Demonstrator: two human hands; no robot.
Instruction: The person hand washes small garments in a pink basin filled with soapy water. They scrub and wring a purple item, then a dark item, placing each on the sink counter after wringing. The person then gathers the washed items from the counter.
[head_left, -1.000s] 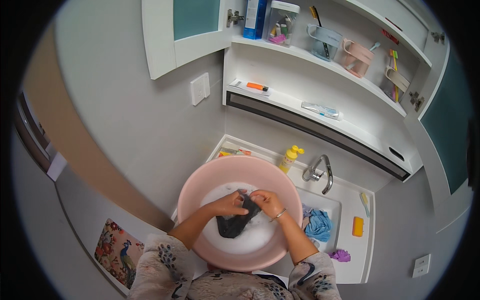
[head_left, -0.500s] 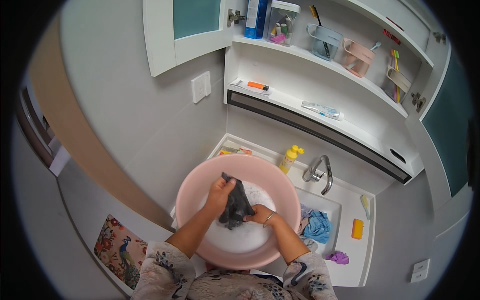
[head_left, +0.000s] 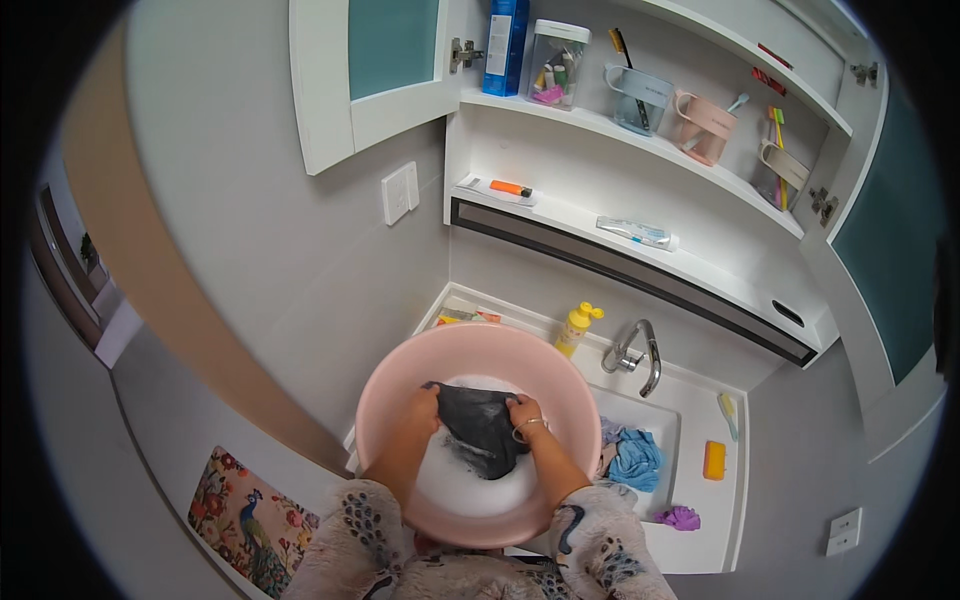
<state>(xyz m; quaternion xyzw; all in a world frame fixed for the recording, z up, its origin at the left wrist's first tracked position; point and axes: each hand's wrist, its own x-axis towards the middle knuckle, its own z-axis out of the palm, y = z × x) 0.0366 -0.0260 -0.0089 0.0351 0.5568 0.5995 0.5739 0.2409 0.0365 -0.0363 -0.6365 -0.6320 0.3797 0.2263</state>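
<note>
A dark grey, wet piece of cloth (head_left: 482, 428) is spread between my hands over the pink basin (head_left: 378, 405). My left hand (head_left: 424, 408) is closed on its upper left corner. The upper right edge is gripped by my right hand (head_left: 525, 412), which has a bracelet at the wrist. The cloth's lower end hangs down into white suds (head_left: 445, 488), and a streak of foam clings to it. What kind of garment it is, I cannot tell.
Blue and other laundry (head_left: 636, 458) lies in the sink right of the basin, below a chrome faucet (head_left: 640, 355). A yellow bottle (head_left: 577, 328) stands behind. An orange soap bar (head_left: 714, 460), brush (head_left: 728, 415) and purple cloth (head_left: 680, 518) lie rightward. An open cabinet (head_left: 640, 180) hangs above.
The bunched cloth has been opened out wider between my hands. My right hand has risen to the cloth's upper edge, and my left hand has come down slightly.
</note>
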